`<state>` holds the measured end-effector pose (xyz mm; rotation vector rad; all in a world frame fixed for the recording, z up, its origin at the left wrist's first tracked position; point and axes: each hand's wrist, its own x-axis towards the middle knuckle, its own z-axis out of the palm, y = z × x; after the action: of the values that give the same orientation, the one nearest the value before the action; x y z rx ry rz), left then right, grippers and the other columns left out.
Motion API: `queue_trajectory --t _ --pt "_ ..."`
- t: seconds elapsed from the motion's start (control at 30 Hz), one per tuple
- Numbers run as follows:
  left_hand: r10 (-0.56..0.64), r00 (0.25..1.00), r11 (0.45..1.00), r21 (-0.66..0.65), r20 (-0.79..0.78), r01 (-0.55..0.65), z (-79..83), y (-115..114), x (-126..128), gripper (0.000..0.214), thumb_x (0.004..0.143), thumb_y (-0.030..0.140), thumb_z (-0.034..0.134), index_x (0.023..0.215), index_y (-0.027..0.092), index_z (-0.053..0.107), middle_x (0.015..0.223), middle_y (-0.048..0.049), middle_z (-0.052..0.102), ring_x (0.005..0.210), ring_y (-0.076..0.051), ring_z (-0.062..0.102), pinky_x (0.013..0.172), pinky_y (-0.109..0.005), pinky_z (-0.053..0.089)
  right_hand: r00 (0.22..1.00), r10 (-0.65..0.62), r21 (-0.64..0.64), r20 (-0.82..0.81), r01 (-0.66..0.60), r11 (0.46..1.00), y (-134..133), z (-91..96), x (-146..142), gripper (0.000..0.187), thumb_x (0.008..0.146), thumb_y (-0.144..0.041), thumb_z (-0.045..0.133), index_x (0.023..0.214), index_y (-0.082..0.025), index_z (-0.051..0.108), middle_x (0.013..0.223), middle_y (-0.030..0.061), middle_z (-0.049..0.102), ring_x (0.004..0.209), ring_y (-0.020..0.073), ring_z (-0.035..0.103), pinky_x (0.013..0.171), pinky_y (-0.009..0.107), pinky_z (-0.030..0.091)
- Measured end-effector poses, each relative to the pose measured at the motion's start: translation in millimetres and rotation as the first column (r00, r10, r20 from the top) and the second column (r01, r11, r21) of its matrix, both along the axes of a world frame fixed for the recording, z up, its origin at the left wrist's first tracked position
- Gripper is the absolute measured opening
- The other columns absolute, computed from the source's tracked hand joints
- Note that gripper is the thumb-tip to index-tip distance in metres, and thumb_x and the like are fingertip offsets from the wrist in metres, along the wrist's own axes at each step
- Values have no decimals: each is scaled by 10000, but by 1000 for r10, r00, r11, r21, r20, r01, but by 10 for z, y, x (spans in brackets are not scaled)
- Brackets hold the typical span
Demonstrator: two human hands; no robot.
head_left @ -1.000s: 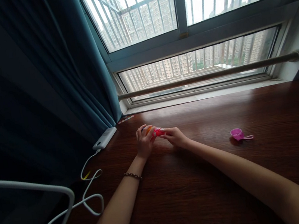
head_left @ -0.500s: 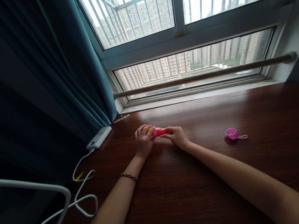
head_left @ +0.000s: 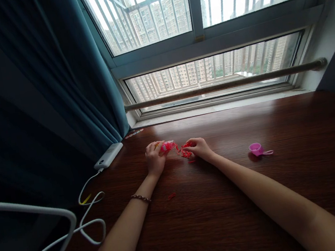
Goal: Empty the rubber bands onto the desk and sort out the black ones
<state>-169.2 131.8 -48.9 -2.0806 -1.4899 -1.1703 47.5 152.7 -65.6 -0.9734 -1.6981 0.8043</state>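
My left hand [head_left: 154, 158] is wrapped around a small pink-and-red see-through bottle [head_left: 168, 145], which lies on its side with its mouth toward the right. A tangle of thin red strands [head_left: 185, 152] comes from the mouth, some of it hanging down toward the table. The fingers of my right hand [head_left: 201, 149] are pinched on that tangle. Nearer to me, a loose red strand [head_left: 171, 196] rests on the wood. Out to the right sits a pink cup-shaped piece with a thin loop [head_left: 255, 149].
The dark wooden table [head_left: 233, 217] runs up to a barred window. A white power bank [head_left: 108, 156] lies by the blue curtain [head_left: 98, 89] at the left, its white cable [head_left: 101, 220] looping along the table's left side. A row of small stickers [head_left: 134, 133] is near the sill.
The red strands have come out of the bottle, and my right hand has moved from the bottle's end to the strands. One red strand now lies on the table. The bottle has shifted slightly left.
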Motion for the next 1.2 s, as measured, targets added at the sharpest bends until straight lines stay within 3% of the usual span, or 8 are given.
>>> queue_trajectory --t 0.23,0.33,0.63,0.83,0.97,1.1,1.13,1.2 --pt "-42 997 999 -8 -68 42 -13 -20 29 378 741 285 638 1113 257 574 1076 -61 572 1060 -266 438 918 -429 351 999 -13 16 31 13 1000 -26 10 -15 348 678 -454 628 814 -142 703 532 3 580 483 87 449 461 188 328" --pt "-37 994 999 -18 -100 35 -9 -30 38 364 757 296 623 1114 243 573 1088 -58 570 1073 -259 433 924 -422 350 999 -27 24 30 26 999 -26 20 -19 338 720 -450 584 771 -143 716 551 17 597 492 89 455 465 191 322" --pt "-28 997 1000 -1 -78 28 -14 -13 26 369 740 289 639 1102 246 582 1062 -59 581 1049 -265 447 910 -430 363 999 -5 24 35 4 1000 -95 100 -39 249 626 -364 684 772 -164 711 560 2 617 495 95 497 470 184 338" --pt "-25 998 1000 3 -57 25 -12 -12 24 372 731 270 648 1097 243 584 1060 -59 582 1041 -265 448 903 -433 367 1000 21 -26 -6 -21 999 -175 173 -71 295 714 -412 597 722 -134 695 549 37 625 456 102 520 423 185 346" --pt "-28 998 1000 6 -54 28 -13 -10 26 370 729 267 651 1092 248 587 1059 -58 581 1038 -266 449 901 -434 367 993 119 -101 -27 -121 988 -222 193 -96 353 741 -433 548 841 -117 670 525 28 615 331 78 457 340 180 324" --pt "-20 998 1000 -5 -56 20 -9 -18 32 377 730 259 650 1100 244 581 1063 -57 578 1042 -264 445 902 -429 369 962 271 -128 -15 -271 954 -328 278 -149 342 709 -435 598 788 -110 672 511 11 592 354 67 442 356 176 329" --pt "-17 998 1000 -8 -57 17 -10 -20 32 374 732 256 647 1100 243 581 1063 -55 577 1045 -262 444 903 -426 368 928 372 -135 10 -367 920 -377 312 -173 324 697 -424 618 769 -113 676 522 7 594 386 70 461 380 175 344" --pt "-13 998 1000 -12 -58 12 -12 -20 31 366 738 259 641 1099 243 581 1063 -53 576 1050 -258 440 908 -422 366 785 611 -156 102 -594 789 -498 378 -232 297 667 -402 660 767 -123 681 572 1 609 474 79 506 447 170 373"
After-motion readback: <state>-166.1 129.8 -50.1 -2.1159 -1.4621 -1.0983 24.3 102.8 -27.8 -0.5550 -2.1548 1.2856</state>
